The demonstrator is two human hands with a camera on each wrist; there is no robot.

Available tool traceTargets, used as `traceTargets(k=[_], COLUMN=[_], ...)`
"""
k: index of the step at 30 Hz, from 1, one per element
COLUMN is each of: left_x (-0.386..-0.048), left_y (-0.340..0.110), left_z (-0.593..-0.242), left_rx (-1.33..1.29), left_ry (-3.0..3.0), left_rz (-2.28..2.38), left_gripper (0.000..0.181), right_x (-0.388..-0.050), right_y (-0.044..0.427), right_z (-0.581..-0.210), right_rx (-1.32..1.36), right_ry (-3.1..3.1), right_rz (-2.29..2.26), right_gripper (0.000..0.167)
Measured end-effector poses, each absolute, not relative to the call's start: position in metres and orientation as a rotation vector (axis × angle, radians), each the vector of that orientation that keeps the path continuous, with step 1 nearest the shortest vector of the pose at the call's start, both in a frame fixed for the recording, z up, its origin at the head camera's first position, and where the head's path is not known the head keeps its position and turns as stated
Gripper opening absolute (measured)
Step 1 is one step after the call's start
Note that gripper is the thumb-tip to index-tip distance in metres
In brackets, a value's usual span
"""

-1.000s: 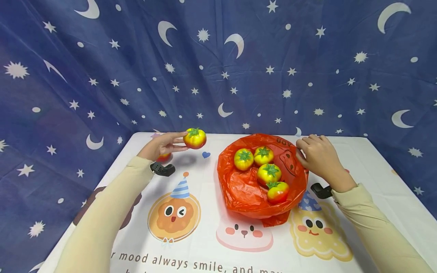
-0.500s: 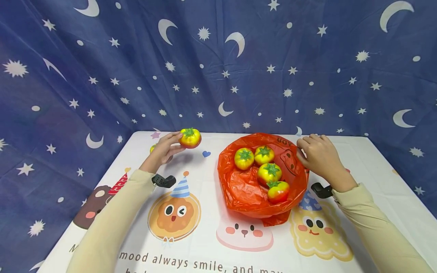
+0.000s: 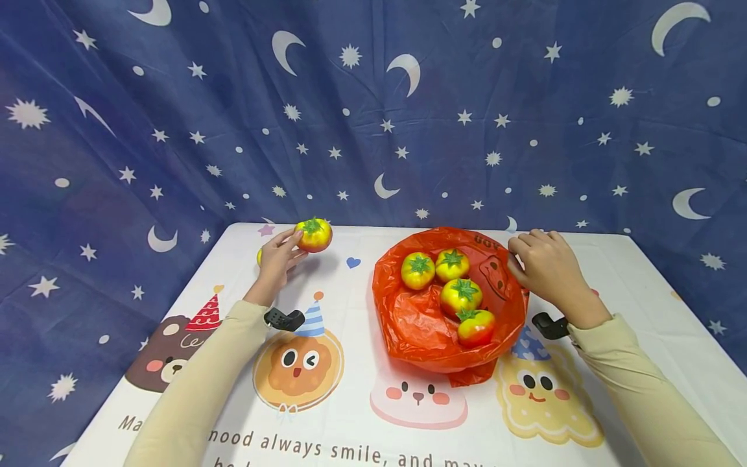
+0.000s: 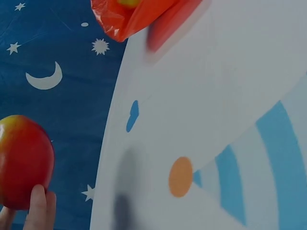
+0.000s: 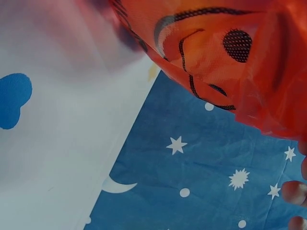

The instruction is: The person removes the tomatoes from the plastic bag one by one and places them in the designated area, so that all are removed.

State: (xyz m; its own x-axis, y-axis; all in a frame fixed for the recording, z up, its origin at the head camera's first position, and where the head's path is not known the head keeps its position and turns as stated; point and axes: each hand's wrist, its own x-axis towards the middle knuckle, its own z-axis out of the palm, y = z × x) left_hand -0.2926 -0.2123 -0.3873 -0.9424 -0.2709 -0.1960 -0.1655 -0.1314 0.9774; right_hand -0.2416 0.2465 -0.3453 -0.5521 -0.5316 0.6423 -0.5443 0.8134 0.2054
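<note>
In the head view my left hand holds a yellow-and-red tomato with a green leafy top, raised above the table's far left part. The left wrist view shows fingertips against the tomato's red underside. Behind that hand, a second tomato is mostly hidden. To the right stands a red plastic bag, its mouth spread wide, with several tomatoes inside. My right hand grips the bag's right rim with curled fingers; only some fingertips appear in the right wrist view.
A white tablecloth printed with cartoon figures covers the table. Along its far edge hangs a dark blue curtain with moons and stars. Each wrist carries a black strap-on device.
My left hand has moved left, carrying the tomato away from the bag. More of the bear print now shows beside the left sleeve. The right hand and bag have stayed put.
</note>
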Motion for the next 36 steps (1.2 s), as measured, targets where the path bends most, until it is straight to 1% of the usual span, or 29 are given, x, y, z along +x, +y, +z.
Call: traceTargets(k=[6,15,26,36], left_x=[-0.291,-0.299,-0.314,-0.326], left_y=[-0.205,-0.189,-0.178,-0.173], left_z=[-0.393,-0.405,-0.416,-0.424], left_rx=[0.504,0.600,0.610,0.714], left_ry=[-1.976,-1.923,-1.901,-1.877], left_rz=[-2.296,-2.348,-2.356,-2.344], left_gripper=[0.054,0.051,0.052,0.052], right_x=[-0.242,-0.243,-0.242,-0.242], right_y=[0.248,0.247,0.246,0.246], right_z=[-0.346,-0.348,-0.346,-0.346], right_rx=[0.793,0.791,0.780,0.782], right_ry=[-2.264,-2.260,-2.281,-2.286], right_rz=[0.029,0.033,0.029,0.026], right_gripper=[0.009,0.009,0.009,0.010])
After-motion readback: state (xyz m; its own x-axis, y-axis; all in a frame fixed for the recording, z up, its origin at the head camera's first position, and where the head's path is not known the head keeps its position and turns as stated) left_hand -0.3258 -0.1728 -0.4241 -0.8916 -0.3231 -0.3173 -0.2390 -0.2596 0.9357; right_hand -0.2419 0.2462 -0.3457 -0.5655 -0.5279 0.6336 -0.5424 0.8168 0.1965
